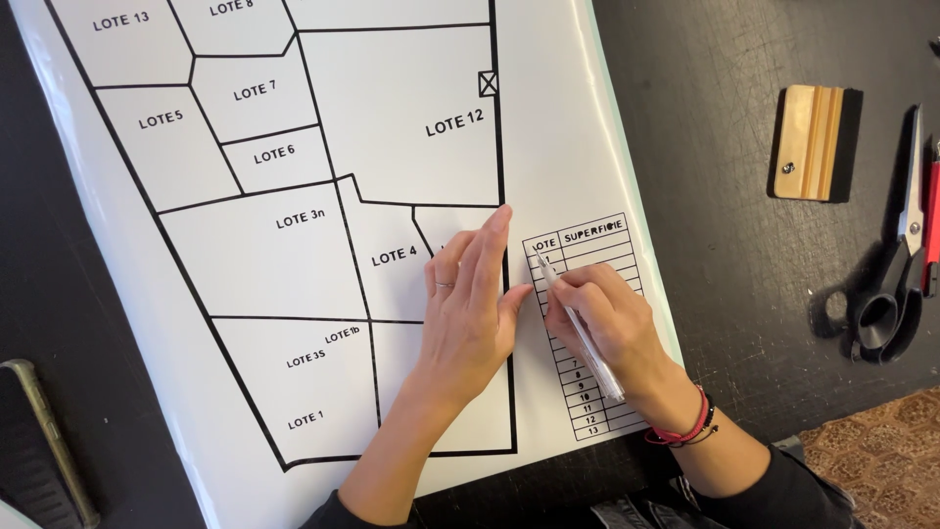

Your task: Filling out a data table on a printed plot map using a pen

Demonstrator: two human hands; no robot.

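I see my left hand [468,304] pressed flat, fingers together and holding nothing, pinning the white plan sheet [294,245] steady, while my right hand [602,318] pinches a slim silver tool [578,323], tip on the sheet's small table [587,235].

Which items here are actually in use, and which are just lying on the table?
In use:
- white sheet with black plot lines, pressed flat by the left hand
- slim pen-like tool, held by the right hand over the small printed table

Lying about:
- wooden squeegee
- black-handled scissors
- dark tool at the left edge
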